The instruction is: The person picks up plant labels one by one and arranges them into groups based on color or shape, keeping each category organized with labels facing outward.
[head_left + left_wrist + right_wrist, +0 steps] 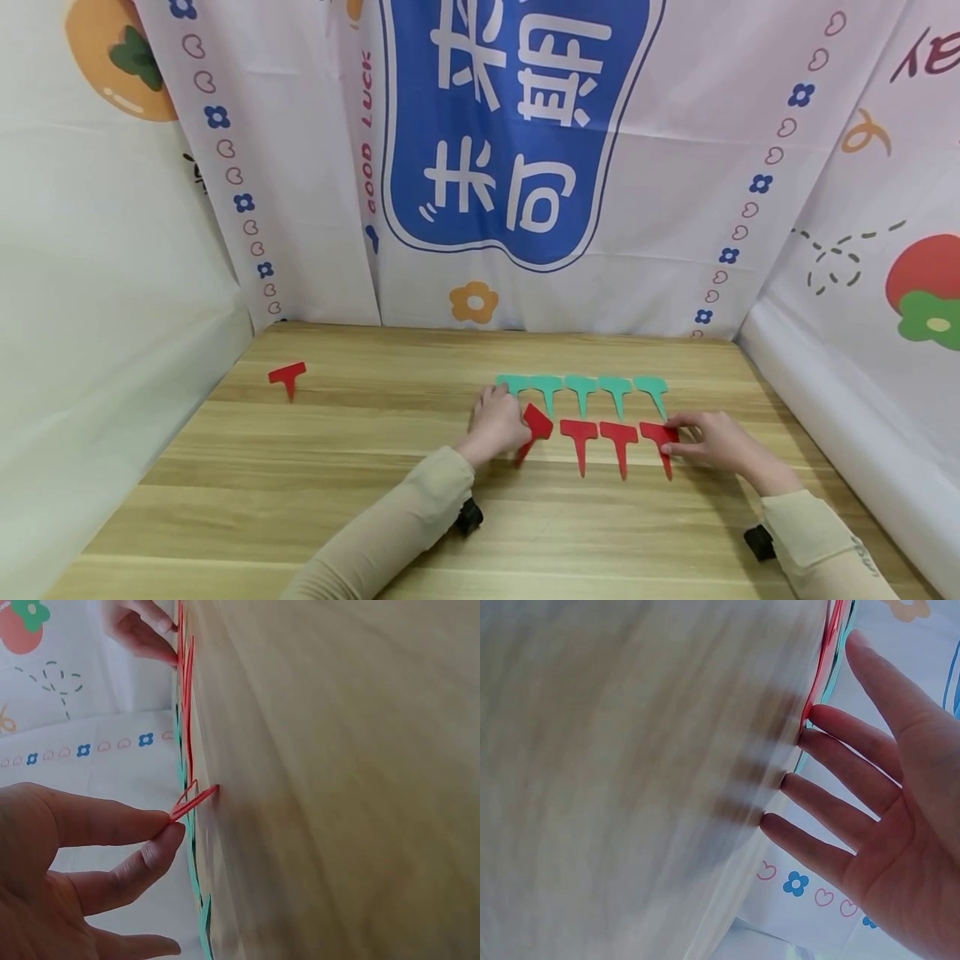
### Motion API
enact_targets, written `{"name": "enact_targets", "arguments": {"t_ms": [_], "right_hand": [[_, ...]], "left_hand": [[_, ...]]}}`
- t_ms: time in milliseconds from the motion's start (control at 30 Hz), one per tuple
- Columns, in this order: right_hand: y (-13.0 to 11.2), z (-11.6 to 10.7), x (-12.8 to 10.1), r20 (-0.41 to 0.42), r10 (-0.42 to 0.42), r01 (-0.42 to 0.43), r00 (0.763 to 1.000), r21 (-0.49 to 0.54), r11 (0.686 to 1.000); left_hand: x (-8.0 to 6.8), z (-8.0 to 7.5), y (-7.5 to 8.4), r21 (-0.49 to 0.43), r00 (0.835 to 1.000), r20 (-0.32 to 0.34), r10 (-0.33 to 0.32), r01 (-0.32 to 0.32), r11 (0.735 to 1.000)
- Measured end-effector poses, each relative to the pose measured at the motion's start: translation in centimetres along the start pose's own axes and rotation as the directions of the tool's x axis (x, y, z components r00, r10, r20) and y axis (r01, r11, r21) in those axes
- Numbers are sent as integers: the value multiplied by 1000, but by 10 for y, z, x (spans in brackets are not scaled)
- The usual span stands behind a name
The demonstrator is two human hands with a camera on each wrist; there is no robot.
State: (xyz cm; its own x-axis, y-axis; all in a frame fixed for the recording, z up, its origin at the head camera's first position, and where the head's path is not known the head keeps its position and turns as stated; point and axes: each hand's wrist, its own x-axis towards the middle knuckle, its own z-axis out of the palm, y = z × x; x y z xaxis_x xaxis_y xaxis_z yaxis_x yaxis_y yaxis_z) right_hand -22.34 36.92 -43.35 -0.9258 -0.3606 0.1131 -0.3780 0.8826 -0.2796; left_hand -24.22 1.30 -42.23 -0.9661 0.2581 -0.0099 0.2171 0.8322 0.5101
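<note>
My left hand pinches a red T-shaped plant label between thumb and finger; in the left wrist view the label tilts, with one end at or near the tabletop. Spread, fairly straight fingers of my right hand touch the rightmost red label in the head view. Between the hands lie two more red labels, one beside the other. Behind them runs a row of several teal T-shaped labels; the left hand partly covers the leftmost.
A single red label lies apart at the far left of the wooden table. Printed white cloth hangs behind the table and along both sides. Black wrist devices sit under the sleeves.
</note>
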Motion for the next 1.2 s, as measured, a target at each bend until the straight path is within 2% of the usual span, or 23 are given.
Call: {"name": "enact_targets", "arguments": {"t_ms": [200, 600, 833, 1000, 1200], "right_hand": [[1, 0, 0, 0, -5, 5, 1000, 1, 1000], [0, -1, 1, 10, 9, -9, 1000, 2, 1000], [1, -1, 0, 1, 4, -4, 1000, -6, 1000], [1, -1, 0, 5, 1, -1, 1000, -2, 1000], [1, -1, 0, 8, 9, -9, 1000, 4, 1000]], "left_hand": [[1, 2, 3, -39, 999, 17, -30, 31, 999], [0, 4, 6, 3, 1000, 2, -30, 30, 1000], [1, 7, 8, 55, 1000, 1, -7, 7, 998], [1, 8, 8, 62, 1000, 6, -25, 25, 998], [0, 9, 8, 68, 1000, 9, -7, 6, 998]]}}
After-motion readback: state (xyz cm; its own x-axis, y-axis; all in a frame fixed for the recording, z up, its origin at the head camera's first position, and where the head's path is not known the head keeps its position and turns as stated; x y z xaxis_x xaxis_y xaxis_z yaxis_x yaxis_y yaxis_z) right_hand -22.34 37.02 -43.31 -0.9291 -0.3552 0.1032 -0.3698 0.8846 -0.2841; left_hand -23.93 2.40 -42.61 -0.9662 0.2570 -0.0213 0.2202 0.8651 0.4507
